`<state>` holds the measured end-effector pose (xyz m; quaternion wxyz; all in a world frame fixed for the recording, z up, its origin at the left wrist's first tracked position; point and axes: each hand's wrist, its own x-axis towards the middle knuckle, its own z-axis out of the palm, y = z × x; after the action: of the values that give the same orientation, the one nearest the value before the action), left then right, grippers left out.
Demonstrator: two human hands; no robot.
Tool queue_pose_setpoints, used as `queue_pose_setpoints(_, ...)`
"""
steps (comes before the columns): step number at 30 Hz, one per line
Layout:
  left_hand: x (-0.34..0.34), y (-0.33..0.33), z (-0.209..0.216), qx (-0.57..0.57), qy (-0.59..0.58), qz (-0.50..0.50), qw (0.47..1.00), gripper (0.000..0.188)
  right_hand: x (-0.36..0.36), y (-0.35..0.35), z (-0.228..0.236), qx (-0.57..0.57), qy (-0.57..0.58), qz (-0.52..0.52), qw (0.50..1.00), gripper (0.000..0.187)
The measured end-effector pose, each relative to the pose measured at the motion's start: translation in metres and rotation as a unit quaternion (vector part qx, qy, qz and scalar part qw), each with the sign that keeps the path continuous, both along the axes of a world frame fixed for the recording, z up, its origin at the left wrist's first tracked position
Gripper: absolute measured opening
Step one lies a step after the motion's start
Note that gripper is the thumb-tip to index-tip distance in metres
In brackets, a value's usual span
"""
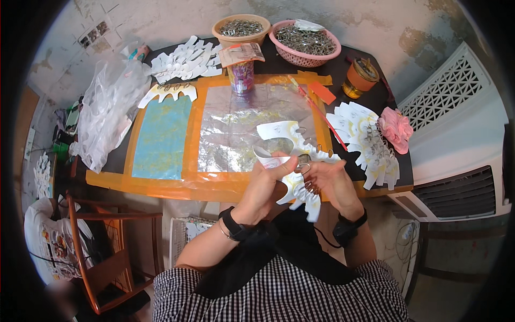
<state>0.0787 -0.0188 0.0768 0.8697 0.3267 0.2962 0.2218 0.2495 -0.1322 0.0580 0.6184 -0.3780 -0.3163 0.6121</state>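
Over the front edge of the table, my left hand [262,185] pinches a curled white scalloped card [271,160] between thumb and fingers. Close beside it, my right hand [337,185] has its fingers closed at a metal ring [304,165], which sits between both hands. Another scalloped card [278,130] fans out above the hands. Below hangs a further white card part [293,183] with several metal rings along it. How the rings pass through the cards is partly hidden by my fingers.
Two baskets of metal rings, one orange [241,38] and one pink [276,50], stand at the back. White cards lie in piles at far left [188,59] and right [357,123]. Also there: a patterned cup [241,80], an orange-banded jar [359,78], a red pencil [322,112] and a plastic bag [107,107].
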Motion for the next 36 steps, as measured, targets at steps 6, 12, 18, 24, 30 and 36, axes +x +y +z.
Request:
queue_pose_setpoints(6,-0.003,0.0,0.005,0.072,0.044,-0.007,0.996,0.019,-0.015,0.008,0.014,0.001,-0.195,-0.058,0.979,0.02)
queue_pose_setpoints(12,-0.003,-0.002,0.01,0.045,0.059,-0.027,0.997,0.027,-0.022,0.014,0.018,0.035,-0.251,-0.135,0.958,0.014)
queue_pose_setpoints(18,-0.009,0.014,-0.011,-0.125,-0.152,-0.097,0.976,0.053,-0.022,0.015,0.022,-0.02,-0.185,-0.163,0.969,0.019)
queue_pose_setpoints(24,-0.004,0.005,-0.023,0.127,0.055,-0.108,0.984,0.029,-0.025,0.019,0.02,-0.04,-0.159,-0.173,0.971,0.021)
queue_pose_setpoints(30,-0.003,0.008,-0.025,0.13,0.053,-0.034,0.989,0.023,-0.013,0.016,0.014,-0.096,-0.137,-0.157,0.973,0.022)
queue_pose_setpoints(36,-0.006,0.015,-0.023,0.165,-0.023,-0.057,0.984,0.02,-0.018,0.018,0.012,-0.027,-0.228,-0.142,0.963,0.016)
